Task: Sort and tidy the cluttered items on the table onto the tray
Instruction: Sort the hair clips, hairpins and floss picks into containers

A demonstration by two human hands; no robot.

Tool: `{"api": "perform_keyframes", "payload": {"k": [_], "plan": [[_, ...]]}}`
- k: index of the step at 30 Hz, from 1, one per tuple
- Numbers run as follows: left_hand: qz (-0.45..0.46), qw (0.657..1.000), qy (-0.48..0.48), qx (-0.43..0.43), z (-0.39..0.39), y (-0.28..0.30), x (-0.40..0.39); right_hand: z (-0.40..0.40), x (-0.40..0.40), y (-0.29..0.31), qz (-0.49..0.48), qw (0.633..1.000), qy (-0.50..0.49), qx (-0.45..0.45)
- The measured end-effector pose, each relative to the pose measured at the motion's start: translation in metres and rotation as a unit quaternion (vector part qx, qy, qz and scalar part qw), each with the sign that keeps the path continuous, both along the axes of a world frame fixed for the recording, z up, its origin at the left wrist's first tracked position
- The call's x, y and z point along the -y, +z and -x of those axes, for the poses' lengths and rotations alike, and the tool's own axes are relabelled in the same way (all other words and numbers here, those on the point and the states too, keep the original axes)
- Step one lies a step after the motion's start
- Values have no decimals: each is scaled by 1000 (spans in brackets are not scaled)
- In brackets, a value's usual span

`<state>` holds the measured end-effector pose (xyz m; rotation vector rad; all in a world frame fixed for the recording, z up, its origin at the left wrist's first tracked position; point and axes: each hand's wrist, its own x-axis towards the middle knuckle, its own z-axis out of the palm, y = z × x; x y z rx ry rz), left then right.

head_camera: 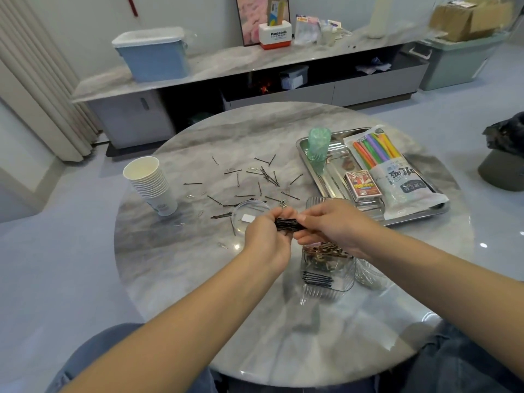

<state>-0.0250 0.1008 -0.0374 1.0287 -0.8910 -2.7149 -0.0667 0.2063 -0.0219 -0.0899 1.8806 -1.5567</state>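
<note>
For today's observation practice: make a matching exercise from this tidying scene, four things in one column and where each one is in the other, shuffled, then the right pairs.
Things:
1. Bundle of black hairpins
2. Stack of paper cups
3. Pack of coloured straws
4. Loose hairpins

Places:
A. Lying on the metal tray
B. Scattered over the middle of the table
C. Held between the left hand and right hand
D. On the table's left side, tilted

Pairs: 1-C, 2-D, 3-A, 4-B
</note>
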Motion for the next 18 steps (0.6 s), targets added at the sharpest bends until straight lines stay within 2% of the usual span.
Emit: {"api": "perform_keyframes", "payload": {"k": [5, 11, 16, 18], "plan": [[-7, 1000, -6, 6, -2, 0, -3, -4, -6, -5, 55, 996, -38, 54], [-35, 999, 17, -5, -3, 9, -8, -11, -9, -8, 68, 995, -49, 57], [129, 991, -13, 12, -5, 5, -15, -9, -10, -6, 98, 989, -81, 82], [161, 987, -27, 2, -8, 2, -19, -8, -11, -6, 115, 982, -96, 114]]}}
